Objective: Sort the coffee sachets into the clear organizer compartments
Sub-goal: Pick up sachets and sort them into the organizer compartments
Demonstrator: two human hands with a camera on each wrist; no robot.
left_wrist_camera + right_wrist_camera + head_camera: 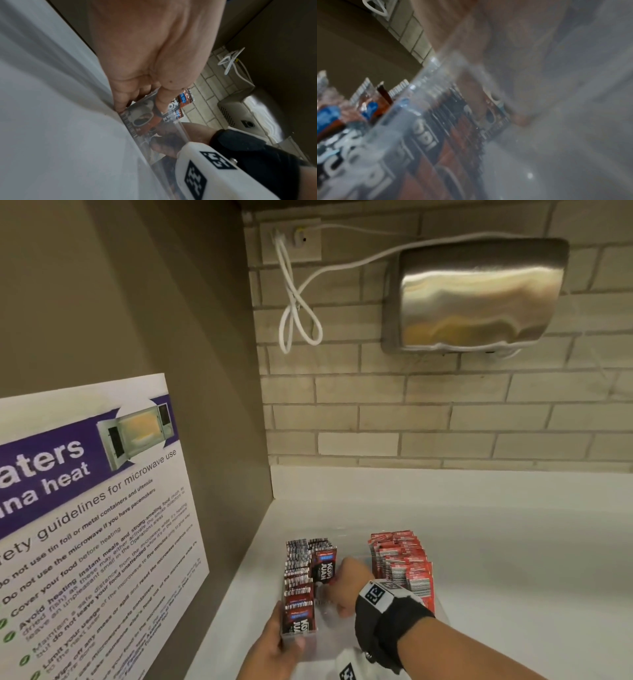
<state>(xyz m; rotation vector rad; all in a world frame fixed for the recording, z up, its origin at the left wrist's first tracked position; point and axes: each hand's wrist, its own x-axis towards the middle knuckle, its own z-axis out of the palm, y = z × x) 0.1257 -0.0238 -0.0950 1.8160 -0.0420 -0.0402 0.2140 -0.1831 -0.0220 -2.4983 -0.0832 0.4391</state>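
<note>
**Two hands at the clear box of coffee packs**

The left hand holds the near left corner of the clear organizer. Its thumb lies on the front wall and its fingers curl round the side. The bottom edge of the head picture cuts off the wrist.

Just past that grip stand the dark coffee sachets in the left compartment, packed upright in a row. One dark sachet stands taller than the others, tilted, right beside the right hand.

The right hand reaches down into the middle compartment. Its fingers point away and are hidden behind the hand, so I cannot tell if they pinch that sachet or only touch it. The right wrist picture is too blurry to help. A black wrist strap with a white tag covers the wrist.

To the right of the right hand stand the red sachets; the arm hides the near ones.

The clear walls are hard to see on the white counter.
</note>
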